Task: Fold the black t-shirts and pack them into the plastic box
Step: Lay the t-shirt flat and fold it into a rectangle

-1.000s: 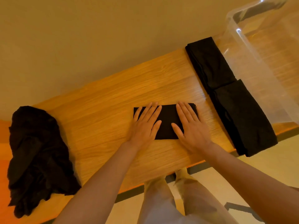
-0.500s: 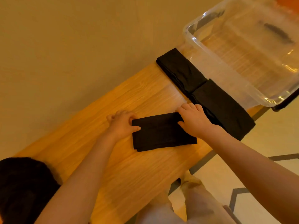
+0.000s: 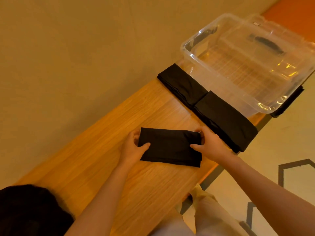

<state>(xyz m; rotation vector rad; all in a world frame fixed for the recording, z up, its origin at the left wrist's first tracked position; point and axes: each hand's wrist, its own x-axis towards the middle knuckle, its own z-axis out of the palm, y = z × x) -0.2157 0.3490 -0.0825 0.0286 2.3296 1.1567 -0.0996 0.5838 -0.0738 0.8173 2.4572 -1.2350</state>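
A small folded black t-shirt (image 3: 170, 147) sits at the middle of the wooden table (image 3: 105, 171), held at both short ends. My left hand (image 3: 133, 150) grips its left end, thumb on top. My right hand (image 3: 209, 143) grips its right end, fingers curled under the cloth. Two more folded black t-shirts lie end to end against the box: one (image 3: 184, 84) farther back, one (image 3: 225, 120) nearer me. The clear plastic box (image 3: 221, 79) stands at the table's right end, with no shirts inside.
A heap of unfolded black cloth (image 3: 29, 210) lies at the table's left end, bottom left of view. A plain wall runs behind the table. The table's near edge drops to a pale floor with dark lines at the right. My legs show below.
My hands went from pressing flat on the folded shirt to gripping its two ends. The camera swung right, so the box shows fully and the unfolded heap slid toward the bottom left.
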